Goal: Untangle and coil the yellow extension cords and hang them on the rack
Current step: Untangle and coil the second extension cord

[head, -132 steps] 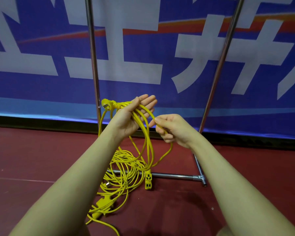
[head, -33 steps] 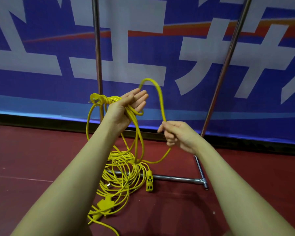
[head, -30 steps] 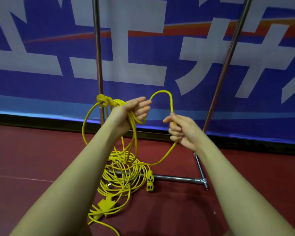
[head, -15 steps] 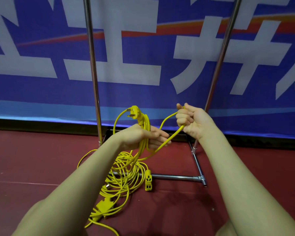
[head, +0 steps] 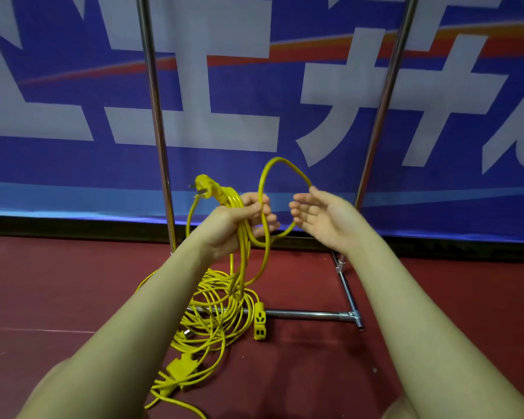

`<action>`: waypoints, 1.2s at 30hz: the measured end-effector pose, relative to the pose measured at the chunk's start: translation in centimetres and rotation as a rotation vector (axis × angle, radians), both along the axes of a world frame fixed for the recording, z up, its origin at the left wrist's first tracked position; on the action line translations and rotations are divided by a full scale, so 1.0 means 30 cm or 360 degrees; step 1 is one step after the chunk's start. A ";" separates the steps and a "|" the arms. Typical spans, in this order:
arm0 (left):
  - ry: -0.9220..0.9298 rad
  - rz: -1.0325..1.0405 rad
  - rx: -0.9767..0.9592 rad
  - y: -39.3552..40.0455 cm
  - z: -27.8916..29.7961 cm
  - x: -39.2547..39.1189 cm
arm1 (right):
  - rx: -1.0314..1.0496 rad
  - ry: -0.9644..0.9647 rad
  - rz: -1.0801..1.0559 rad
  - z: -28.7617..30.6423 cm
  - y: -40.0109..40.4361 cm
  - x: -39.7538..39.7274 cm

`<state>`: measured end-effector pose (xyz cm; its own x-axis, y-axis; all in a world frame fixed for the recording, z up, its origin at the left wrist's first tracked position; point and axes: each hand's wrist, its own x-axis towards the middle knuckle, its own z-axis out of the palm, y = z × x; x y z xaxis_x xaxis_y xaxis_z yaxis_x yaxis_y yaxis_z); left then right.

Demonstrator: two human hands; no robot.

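Coil: a few turns of cord [head: 242, 237] gathered in the left hand [head: 233, 225], fingers curled round them, plug [head: 204, 186] sticking up.
Loop: a fresh turn [head: 285, 167] arches toward the right hand [head: 321, 219], fingers relaxed, spread, cord lying against them.
Pile: most cord [head: 215, 316] lies tangled on the floor by the rack [head: 309, 314] base.
Hanging: not begun; progress looks early.

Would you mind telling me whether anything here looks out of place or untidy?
Yes: most of the yellow cord lies in a loose tangle on the red floor, draped over the rack's base bar. Only a few loops are gathered in the left hand; nothing looks damaged.
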<state>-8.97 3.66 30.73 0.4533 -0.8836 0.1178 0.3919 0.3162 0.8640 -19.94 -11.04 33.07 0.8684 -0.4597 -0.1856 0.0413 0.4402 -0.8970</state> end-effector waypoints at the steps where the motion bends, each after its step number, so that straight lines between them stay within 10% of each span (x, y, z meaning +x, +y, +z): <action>1: 0.0060 0.0082 -0.0050 -0.002 0.010 0.002 | -0.0094 0.0056 0.0051 -0.015 0.010 0.004; 9: 0.0430 0.0349 -0.0413 0.020 0.063 0.034 | -0.0773 -0.0034 0.0694 -0.078 0.108 0.038; 16: 0.0327 0.0293 -0.0309 0.061 0.072 0.084 | -0.0682 -0.0241 -0.0001 -0.075 0.115 0.069; 36: 0.0527 0.0477 -0.0467 0.033 0.065 0.076 | -0.0882 -0.0182 0.0169 -0.082 0.100 0.035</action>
